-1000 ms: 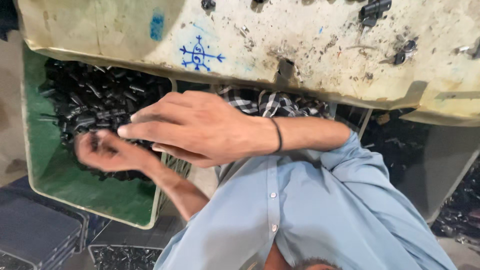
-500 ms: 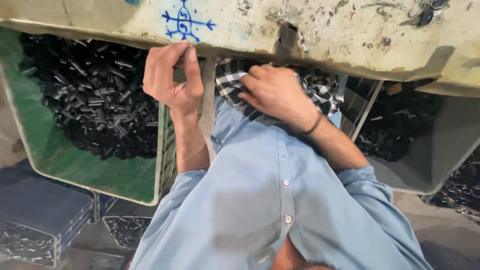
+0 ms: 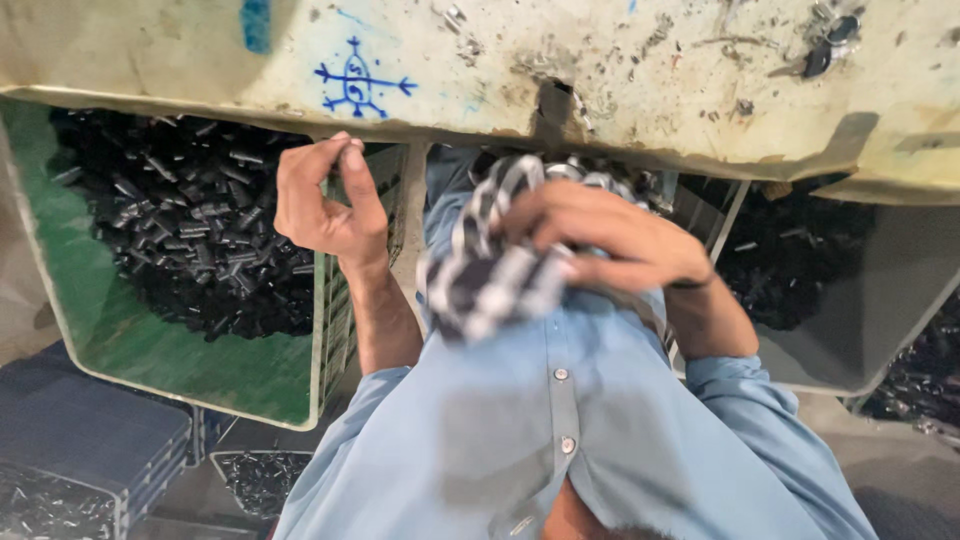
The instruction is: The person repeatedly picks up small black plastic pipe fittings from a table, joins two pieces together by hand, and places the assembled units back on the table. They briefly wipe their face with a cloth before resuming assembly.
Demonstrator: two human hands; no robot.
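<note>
- Right hand (image 3: pixel 610 235), frame centre, grips a bunched checked cloth (image 3: pixel 480 275) against the blue shirt (image 3: pixel 560 440), fingers clenched round it.
- Left hand (image 3: pixel 325 195), upper left of centre, is raised just under the table (image 3: pixel 620 70) edge, fingertips pinched together; whether it holds anything, I cannot tell.
- Green bin (image 3: pixel 150 350) of black parts (image 3: pixel 180 230) lies at left.

Green bin (image 3: pixel 150 370) of small black metal parts (image 3: pixel 190 230) under the worktable's near edge at left, grey bin (image 3: pixel 860 330) of dark parts at right, stained cream worktable (image 3: pixel 620 60) with blue ink mark (image 3: pixel 358 80), dark trays (image 3: pixel 80 450) on the floor
</note>
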